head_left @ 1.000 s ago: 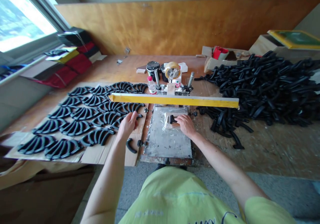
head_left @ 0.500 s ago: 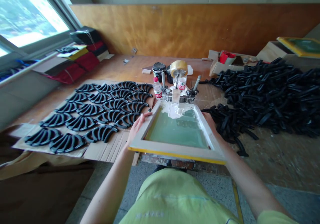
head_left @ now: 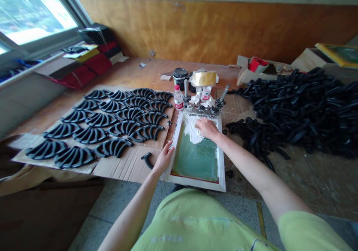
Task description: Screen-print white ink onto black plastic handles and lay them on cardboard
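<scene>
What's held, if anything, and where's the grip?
Can't tell. Left hand touches the framed screen at its left edge, grip unclear; right hand is over white paste, any held thing hidden.

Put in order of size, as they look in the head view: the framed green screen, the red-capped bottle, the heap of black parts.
1. Heap of black parts
2. Framed green screen
3. Red-capped bottle

Single view, head-worn. Looked forward and down over near edge of tabletop; wearer's shirt close below, wooden board stood farther, along far edge.
</scene>
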`<act>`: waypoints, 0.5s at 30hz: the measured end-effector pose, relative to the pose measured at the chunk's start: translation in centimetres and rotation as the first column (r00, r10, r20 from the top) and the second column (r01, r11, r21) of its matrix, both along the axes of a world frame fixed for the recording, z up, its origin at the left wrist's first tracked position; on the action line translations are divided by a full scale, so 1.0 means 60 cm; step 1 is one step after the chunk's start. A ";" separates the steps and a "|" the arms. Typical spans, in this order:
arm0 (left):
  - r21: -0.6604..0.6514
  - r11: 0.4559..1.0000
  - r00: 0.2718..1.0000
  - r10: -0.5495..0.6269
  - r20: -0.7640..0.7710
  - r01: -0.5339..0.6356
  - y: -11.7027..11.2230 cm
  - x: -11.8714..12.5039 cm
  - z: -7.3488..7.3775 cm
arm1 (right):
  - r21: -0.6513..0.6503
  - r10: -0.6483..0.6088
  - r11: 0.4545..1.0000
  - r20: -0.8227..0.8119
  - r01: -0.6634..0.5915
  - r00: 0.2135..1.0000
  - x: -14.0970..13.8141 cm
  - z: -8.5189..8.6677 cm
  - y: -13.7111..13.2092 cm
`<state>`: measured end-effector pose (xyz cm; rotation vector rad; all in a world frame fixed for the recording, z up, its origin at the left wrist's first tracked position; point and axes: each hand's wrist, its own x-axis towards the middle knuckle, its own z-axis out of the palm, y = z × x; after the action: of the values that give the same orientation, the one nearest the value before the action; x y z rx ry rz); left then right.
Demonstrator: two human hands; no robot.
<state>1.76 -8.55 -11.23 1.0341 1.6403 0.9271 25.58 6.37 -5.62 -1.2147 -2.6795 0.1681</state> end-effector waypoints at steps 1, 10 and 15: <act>0.004 1.000 1.000 -0.003 -0.012 0.003 -0.001 -0.001 -0.001 | 0.003 0.073 0.997 -0.005 -0.073 0.997 0.011 -0.002 -0.016; 0.003 1.000 1.000 0.020 -0.001 -0.020 -0.004 0.005 0.016 | -0.073 0.233 0.967 -0.131 -0.244 0.964 0.033 0.020 -0.039; -0.023 1.000 0.999 0.002 0.040 -0.001 -0.005 0.006 0.024 | 0.021 0.214 0.977 -0.154 -0.213 0.965 0.034 -0.017 -0.079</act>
<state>2.13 -8.87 -9.80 0.9926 1.6151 0.9230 27.63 1.61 -6.63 -0.8695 -2.6651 0.2766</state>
